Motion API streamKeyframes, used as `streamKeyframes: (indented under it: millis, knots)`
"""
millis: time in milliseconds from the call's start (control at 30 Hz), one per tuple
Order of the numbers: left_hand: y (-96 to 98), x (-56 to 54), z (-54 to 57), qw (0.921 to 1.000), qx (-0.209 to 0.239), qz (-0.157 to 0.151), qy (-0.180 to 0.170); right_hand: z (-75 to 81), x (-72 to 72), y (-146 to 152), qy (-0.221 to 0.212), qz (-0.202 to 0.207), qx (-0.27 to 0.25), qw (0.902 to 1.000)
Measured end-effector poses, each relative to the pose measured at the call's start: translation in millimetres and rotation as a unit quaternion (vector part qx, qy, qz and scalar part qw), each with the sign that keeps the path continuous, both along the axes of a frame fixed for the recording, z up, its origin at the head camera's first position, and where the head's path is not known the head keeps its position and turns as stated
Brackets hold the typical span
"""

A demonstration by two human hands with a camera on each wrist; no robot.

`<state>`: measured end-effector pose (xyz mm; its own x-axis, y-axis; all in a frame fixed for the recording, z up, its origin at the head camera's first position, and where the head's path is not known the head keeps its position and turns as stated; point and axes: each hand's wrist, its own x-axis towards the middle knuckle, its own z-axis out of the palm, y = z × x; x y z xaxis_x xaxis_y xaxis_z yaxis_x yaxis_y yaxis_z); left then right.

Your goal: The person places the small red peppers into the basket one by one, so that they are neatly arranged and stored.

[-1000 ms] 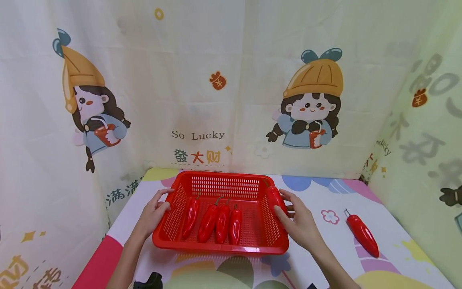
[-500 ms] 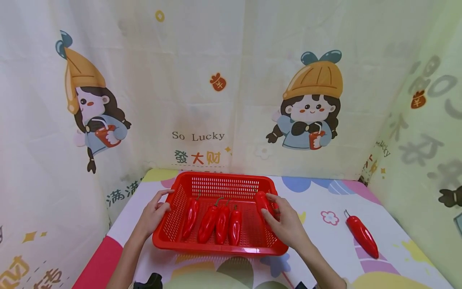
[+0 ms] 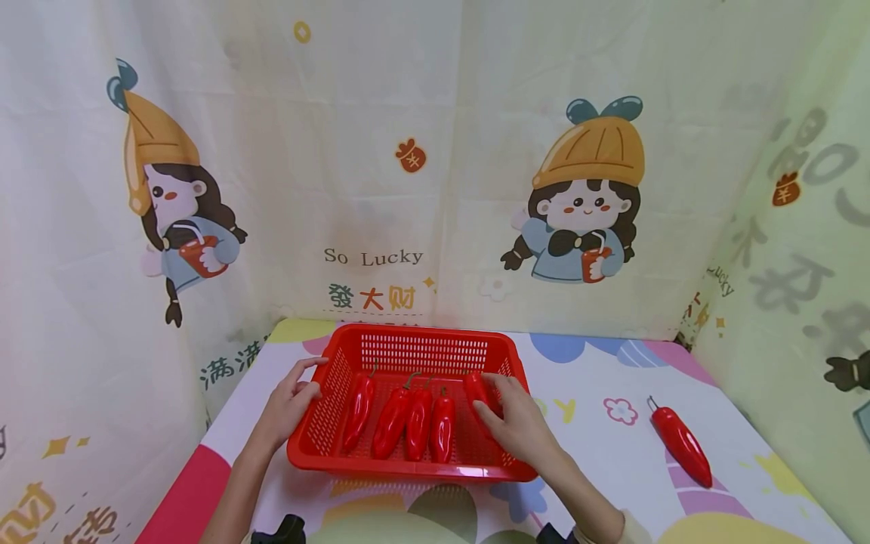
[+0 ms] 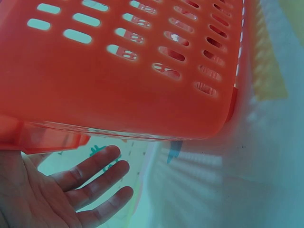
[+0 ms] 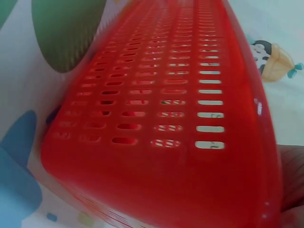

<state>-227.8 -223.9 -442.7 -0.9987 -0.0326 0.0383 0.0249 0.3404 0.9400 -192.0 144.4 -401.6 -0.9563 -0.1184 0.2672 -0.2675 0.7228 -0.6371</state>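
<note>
My right hand (image 3: 522, 425) reaches over the right rim of the red plastic basket (image 3: 414, 471) and grips a red chili pepper (image 3: 477, 389) low inside it. Its lower end is hidden by the fingers. Left of it, several red chili peppers (image 3: 390, 423) with green stems lie side by side on the basket floor. My left hand (image 3: 288, 404) rests at the left rim, index finger and thumb touching it. Three of its fingers (image 4: 102, 183) stretch out loosely below the rim in the left wrist view. In the right wrist view, the basket's slotted wall hides most of the right hand.
Another red chili pepper (image 3: 682, 446) lies on the patterned tabletop (image 3: 598, 461) to the right of the basket. A printed cloth (image 3: 462, 166) hangs behind and on both sides of the table.
My right hand has moved left and down from the basket's right rim, carrying the chili pepper inside toward the others. The left hand has stayed at the left rim.
</note>
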Motion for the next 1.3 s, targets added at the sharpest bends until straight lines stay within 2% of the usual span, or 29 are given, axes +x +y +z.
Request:
streamKeyframes:
  millis: [533,800,1033,1300]
  knots:
    - [0.6,0.0,-0.3,1.0000,-0.003,0.001,-0.001,-11.9,-14.3,-11.9,-0.011,0.022,0.078,0.9967]
    - [-0.3,-0.3,-1.0,1.0000,-0.003,0.000,0.000,-18.1,-21.7,-17.9,-0.050,0.033,0.108,0.9923]
    - [-0.4,-0.7,-1.3,1.0000,-0.004,0.001,-0.001,-21.9,-24.8,-17.3,-0.081,0.081,0.103,0.9880]
    - [-0.6,-1.0,-2.1,1.0000,-0.005,-0.001,0.001,-23.3,-23.6,-14.4,-0.092,0.106,0.084,0.9864]
